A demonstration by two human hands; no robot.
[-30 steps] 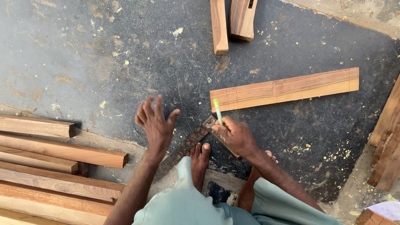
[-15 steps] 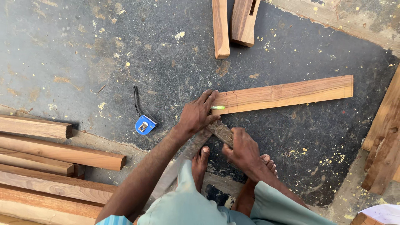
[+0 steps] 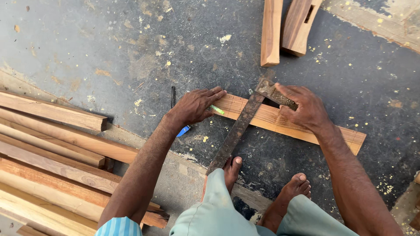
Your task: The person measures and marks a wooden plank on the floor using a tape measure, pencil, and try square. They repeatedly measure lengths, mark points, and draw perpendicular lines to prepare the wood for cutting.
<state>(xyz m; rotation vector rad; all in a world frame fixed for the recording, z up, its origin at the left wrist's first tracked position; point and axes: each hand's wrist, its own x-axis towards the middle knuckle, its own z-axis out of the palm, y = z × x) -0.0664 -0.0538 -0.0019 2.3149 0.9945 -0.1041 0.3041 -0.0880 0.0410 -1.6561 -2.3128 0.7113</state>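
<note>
A long wooden plank (image 3: pixel 280 121) lies flat on the dark floor in front of me. My left hand (image 3: pixel 197 105) rests on its left end with a green pencil (image 3: pixel 217 109) poking out from under the fingers. My right hand (image 3: pixel 306 107) grips the patterned stock of a try square (image 3: pixel 236 131) laid across the plank. The square's rusty blade runs down-left towards my bare left foot (image 3: pixel 231 168). A blue tape measure (image 3: pixel 183 130) lies mostly hidden under my left wrist.
A stack of long timber lengths (image 3: pixel 57 153) lies at the left. Two short wood pieces (image 3: pixel 284 26) lie at the top, one with a slot cut in it. My right foot (image 3: pixel 295 188) is near the plank. Sawdust flecks dot the floor.
My right hand has lifted the try square from the floor onto the plank. The green pencil went from my right hand to my left, which moved onto the plank's end and covers the tape measure.
</note>
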